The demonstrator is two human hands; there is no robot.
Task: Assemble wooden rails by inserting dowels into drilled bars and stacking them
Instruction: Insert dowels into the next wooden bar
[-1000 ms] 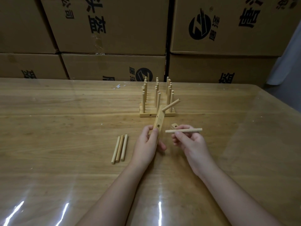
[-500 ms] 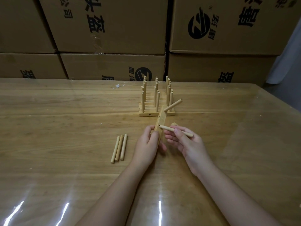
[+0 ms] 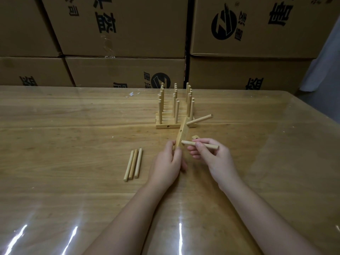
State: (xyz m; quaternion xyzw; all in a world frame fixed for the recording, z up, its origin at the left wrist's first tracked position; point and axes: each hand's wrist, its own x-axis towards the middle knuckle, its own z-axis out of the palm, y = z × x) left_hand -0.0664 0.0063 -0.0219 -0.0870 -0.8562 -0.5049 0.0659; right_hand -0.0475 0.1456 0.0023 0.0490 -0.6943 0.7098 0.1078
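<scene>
The drilled bar (image 3: 182, 133) vanishes below into the left hand (image 3: 167, 163).

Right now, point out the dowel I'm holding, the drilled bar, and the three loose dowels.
held dowel (image 3: 189, 143), head view, bare shaft near its left tip.
drilled bar (image 3: 182, 134), head view, middle of its face.
loose dowels (image 3: 133, 164), head view, middle of the centre one.

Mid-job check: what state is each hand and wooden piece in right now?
left hand: grips the drilled bar
drilled bar: held tilted, one inserted dowel sticking out
right hand: pinches second dowel, its tip at the bar
loose dowels: three, lying side by side on table
stacked rails: standing, dowels upright
</scene>
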